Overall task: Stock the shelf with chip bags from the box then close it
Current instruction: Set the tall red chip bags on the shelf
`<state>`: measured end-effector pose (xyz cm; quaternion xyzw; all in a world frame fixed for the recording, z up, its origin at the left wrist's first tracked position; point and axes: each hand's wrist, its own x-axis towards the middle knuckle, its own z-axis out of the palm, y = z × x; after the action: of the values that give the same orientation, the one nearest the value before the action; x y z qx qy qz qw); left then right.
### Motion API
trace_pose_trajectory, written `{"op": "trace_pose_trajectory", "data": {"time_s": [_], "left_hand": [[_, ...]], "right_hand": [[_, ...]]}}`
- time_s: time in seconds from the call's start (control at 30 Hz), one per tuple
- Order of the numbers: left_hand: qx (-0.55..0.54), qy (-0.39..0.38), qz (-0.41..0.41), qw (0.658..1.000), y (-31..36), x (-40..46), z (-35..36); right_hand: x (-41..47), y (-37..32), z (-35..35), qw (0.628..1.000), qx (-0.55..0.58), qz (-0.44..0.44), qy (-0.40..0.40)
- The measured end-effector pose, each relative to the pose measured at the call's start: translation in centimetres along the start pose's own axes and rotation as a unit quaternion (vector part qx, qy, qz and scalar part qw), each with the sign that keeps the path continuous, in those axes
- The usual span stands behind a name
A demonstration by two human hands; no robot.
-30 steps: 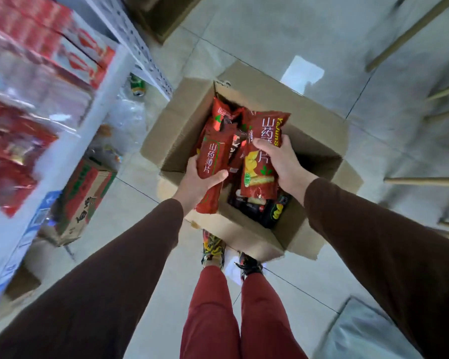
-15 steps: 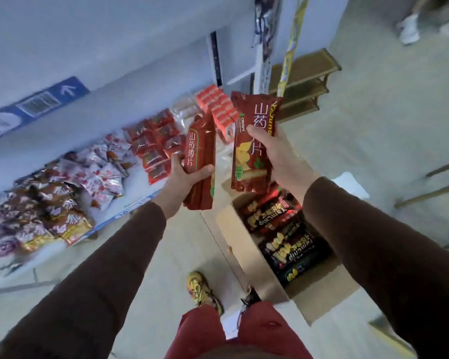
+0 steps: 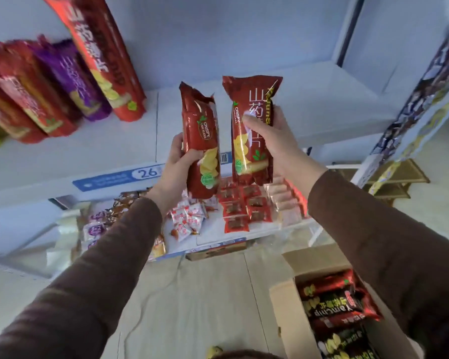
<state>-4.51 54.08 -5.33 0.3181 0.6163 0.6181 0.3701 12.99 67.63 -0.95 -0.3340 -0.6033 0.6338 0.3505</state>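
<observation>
My left hand (image 3: pixel 175 168) grips a long dark-red chip bag (image 3: pixel 201 136) by its lower half. My right hand (image 3: pixel 272 141) grips a second red chip bag (image 3: pixel 249 104) round its middle. Both bags stand upright in the air, side by side, in front of the white upper shelf (image 3: pixel 270 104). Several red and purple chip bags (image 3: pixel 70 81) stand on that shelf at the left. The open cardboard box (image 3: pixel 285 301) sits on the floor at the lower right, with more dark chip bags (image 3: pixel 337 304) lying in it.
A lower shelf (image 3: pixel 259 233) under my hands holds small red and white snack packets (image 3: pixel 233 208). A blue price strip marked 26 (image 3: pixel 119 177) runs along the upper shelf's edge. A hanging strip of packets (image 3: pixel 425 81) and a low wooden rack (image 3: pixel 397 177) stand at the right.
Both hands have lifted the two bags from the box up to the upper shelf's height. My view has swung from the floor to the shelves.
</observation>
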Motion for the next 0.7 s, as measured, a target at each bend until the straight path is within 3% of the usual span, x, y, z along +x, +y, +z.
{"op": "trace_pose_trajectory", "data": {"time_s": [0.27, 0.5, 0.7], "left_hand": [[-0.051, 0.014, 0.023, 0.998, 3.3, 4.7, -6.2], [-0.009, 0.052, 0.021, 0.998, 3.8, 10.6, -8.5], [-0.052, 0.095, 0.038, 0.993, 4.2, 14.8, -9.8]], "right_hand": [[6.5, -2.1, 8.4, 0.999, -0.014, -0.031, -0.031], [14.2, -2.0, 10.7, 0.998, -0.042, -0.022, -0.034], [22.4, -1.5, 11.9, 0.996, -0.041, -0.047, -0.058]]}}
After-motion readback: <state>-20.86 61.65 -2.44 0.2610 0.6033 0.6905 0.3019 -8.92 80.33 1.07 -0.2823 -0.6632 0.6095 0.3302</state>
